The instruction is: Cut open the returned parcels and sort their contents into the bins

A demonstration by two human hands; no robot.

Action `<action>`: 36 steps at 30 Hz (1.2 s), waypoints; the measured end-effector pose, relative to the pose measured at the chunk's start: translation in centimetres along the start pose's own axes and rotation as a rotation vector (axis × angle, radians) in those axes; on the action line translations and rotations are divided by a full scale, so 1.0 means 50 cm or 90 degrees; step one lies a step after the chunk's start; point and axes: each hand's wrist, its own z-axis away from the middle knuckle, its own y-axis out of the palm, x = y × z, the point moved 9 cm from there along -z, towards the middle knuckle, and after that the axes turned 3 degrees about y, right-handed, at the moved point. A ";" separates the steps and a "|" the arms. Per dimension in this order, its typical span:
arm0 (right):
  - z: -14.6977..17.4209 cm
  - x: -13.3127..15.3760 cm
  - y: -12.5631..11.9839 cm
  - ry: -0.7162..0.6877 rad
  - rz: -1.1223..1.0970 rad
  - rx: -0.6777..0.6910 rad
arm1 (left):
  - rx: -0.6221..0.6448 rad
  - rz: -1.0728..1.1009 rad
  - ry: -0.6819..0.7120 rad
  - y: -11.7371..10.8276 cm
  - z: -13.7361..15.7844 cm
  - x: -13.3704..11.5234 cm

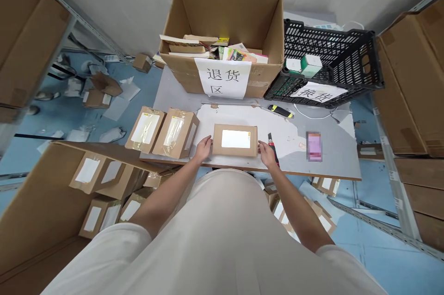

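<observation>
A small cardboard box [218,144] with a white label on top is in front of me at the table's near edge. My left hand [204,148] grips its left end, the thumb along the edge and the other fingers partly hidden. At the opposite end, my right hand [267,153] holds the box with curled fingers. A red and black utility knife [272,145] lies right beside that hand, which covers part of it. Two taped, labelled boxes stand to the left: the nearer box [190,134] and the farther box [144,129].
On the table [338,156] stand a large open carton [180,73] of books and a black plastic crate [364,80] with small boxes. A yellow and black cutter [280,111] and a blurred pink item [314,146] lie nearby. An open carton [34,198] of parcels is lower left.
</observation>
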 end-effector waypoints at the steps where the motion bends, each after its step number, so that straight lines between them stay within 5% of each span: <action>1: 0.013 -0.012 0.002 0.000 -0.011 -0.001 | 0.015 0.010 -0.001 0.000 0.012 0.014; 8: 0.069 -0.027 0.061 -0.033 -0.097 0.100 | 0.158 0.076 0.050 0.050 0.083 0.049; 13: 0.063 -0.001 0.067 -0.041 -0.150 0.070 | 0.127 0.147 0.034 0.075 0.078 0.039; 18: 0.067 0.026 0.047 -0.057 -0.096 0.071 | 0.081 0.027 0.075 0.031 0.079 -0.009; 25: 0.049 0.121 -0.022 -0.081 0.151 0.011 | -0.020 -0.161 0.117 -0.058 0.056 -0.118; 30: 0.000 0.128 -0.019 0.012 0.178 0.037 | -0.044 -0.196 0.047 -0.062 0.015 -0.133; 36: -0.025 0.111 -0.014 0.022 0.141 0.040 | -0.064 -0.196 0.037 -0.058 -0.005 -0.132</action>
